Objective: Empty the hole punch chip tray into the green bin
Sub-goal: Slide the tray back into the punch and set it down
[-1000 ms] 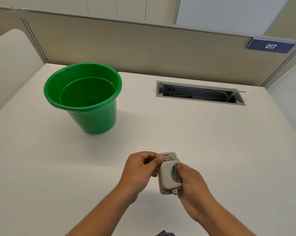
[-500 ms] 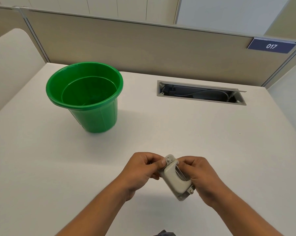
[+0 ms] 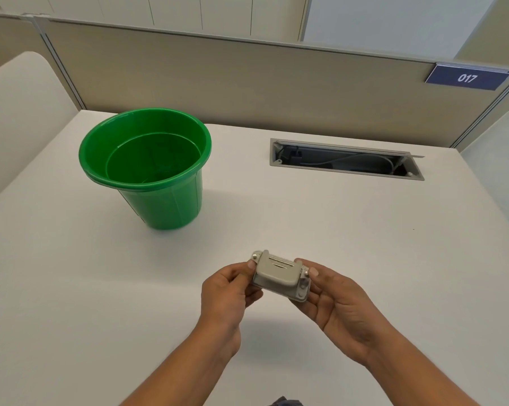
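The underside of the hole punch [image 3: 281,275] faces away from the camera, so the chip tray itself cannot be made out, nor whether it is on or off. The fingers of both hands are partly hidden behind the grey body. A dark scrap at the bottom edge of the view is cut off and cannot be identified. Inside the green bin [image 3: 147,168] the floor is dim and nothing can be told apart there.

The hole punch is held in the air above the counter [image 3: 364,244], lying crosswise and slightly tilted, between the two hands. The left hand [image 3: 226,291] pinches its left end, thumb tip touching the top corner by a metal rivet. The right hand [image 3: 338,300] grips its right end, thumb on top and fingers curled beneath. Both hands are closed on the hole punch.

The green bin stands upright on the counter, well apart from the hands, farther away and to the left. The counter is white, with a cable slot [image 3: 345,159] sunk into it toward the back right, cables showing inside. Beige partition panels close off the back, and a blue plate [image 3: 467,77] reading 017 hangs at the upper right
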`<act>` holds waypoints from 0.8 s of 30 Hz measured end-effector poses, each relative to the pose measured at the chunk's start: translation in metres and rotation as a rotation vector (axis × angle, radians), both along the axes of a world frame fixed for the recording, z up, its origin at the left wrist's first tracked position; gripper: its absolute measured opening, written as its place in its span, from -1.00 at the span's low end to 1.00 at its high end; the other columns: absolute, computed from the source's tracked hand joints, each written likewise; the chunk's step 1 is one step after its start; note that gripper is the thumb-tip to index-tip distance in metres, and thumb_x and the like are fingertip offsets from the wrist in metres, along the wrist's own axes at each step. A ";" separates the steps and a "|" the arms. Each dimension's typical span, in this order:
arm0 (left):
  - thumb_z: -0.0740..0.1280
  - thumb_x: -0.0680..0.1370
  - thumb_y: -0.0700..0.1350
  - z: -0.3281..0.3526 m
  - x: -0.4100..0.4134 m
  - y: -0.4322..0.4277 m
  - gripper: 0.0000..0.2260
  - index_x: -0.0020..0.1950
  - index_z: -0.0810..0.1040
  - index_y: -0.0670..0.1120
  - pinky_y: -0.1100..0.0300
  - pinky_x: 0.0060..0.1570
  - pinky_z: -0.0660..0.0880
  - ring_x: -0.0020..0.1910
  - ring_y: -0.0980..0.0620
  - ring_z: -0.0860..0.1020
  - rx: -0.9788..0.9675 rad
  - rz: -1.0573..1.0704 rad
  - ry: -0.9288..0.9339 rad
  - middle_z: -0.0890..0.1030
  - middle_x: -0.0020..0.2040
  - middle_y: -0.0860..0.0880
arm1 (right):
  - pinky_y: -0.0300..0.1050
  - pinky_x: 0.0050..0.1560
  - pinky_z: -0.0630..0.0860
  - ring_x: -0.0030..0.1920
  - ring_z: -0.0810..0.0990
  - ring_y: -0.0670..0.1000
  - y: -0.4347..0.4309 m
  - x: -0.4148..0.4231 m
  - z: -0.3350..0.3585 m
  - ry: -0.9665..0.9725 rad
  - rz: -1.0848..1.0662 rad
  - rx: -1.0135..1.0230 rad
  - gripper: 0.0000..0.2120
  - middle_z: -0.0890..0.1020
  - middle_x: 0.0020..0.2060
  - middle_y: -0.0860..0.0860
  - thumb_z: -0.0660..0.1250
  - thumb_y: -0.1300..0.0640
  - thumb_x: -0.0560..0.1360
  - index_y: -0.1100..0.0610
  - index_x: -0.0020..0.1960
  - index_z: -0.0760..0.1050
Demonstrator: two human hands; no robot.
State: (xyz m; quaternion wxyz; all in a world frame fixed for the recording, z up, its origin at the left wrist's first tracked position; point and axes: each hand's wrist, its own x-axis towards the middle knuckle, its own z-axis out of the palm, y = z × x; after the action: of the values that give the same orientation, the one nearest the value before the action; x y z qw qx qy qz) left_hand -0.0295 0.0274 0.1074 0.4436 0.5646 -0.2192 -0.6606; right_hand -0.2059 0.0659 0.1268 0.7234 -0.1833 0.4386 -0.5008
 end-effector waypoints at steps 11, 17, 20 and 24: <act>0.35 0.57 -0.12 -0.007 0.000 0.012 -0.83 -0.08 0.65 -0.20 0.24 -0.33 0.61 -0.35 0.05 0.68 -0.015 0.068 0.011 0.74 -0.20 -0.14 | -0.16 -0.11 0.67 0.03 0.73 0.20 -0.001 0.004 0.002 0.282 0.017 -0.028 -0.55 0.73 0.00 0.30 0.37 0.45 0.49 0.17 0.32 0.47; 0.35 0.58 -0.10 -0.012 0.001 0.016 -0.84 -0.08 0.65 -0.17 0.22 -0.30 0.62 -0.28 0.01 0.70 -0.019 0.010 -0.015 0.75 -0.14 -0.15 | -0.19 -0.16 0.67 -0.03 0.75 0.22 0.003 0.005 -0.001 0.353 0.012 -0.008 -0.57 0.74 -0.08 0.30 0.35 0.48 0.50 0.13 0.27 0.51; 0.34 0.58 -0.05 -0.012 0.001 0.013 -0.81 -0.03 0.68 -0.14 0.22 -0.26 0.62 -0.25 0.02 0.70 -0.003 -0.031 0.002 0.75 -0.12 -0.14 | -0.18 -0.13 0.67 -0.01 0.74 0.25 0.005 0.004 -0.006 0.330 -0.022 0.008 -0.58 0.74 -0.07 0.30 0.35 0.47 0.49 0.12 0.27 0.50; 0.36 0.53 0.11 -0.009 -0.004 0.014 -0.72 0.07 0.68 -0.05 0.12 -0.06 0.62 -0.09 -0.02 0.72 -0.015 -0.071 0.116 0.75 -0.05 -0.07 | -0.11 -0.07 0.68 0.01 0.73 0.26 0.010 0.010 -0.010 0.357 -0.073 -0.006 -0.56 0.74 -0.07 0.31 0.42 0.45 0.44 0.15 0.24 0.45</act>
State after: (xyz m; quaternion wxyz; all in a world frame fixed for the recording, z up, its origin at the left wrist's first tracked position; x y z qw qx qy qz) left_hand -0.0337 0.0412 0.0987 0.4361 0.5139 -0.2178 -0.7059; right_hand -0.1964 0.0756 0.1164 0.6148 -0.2553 0.5648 -0.4877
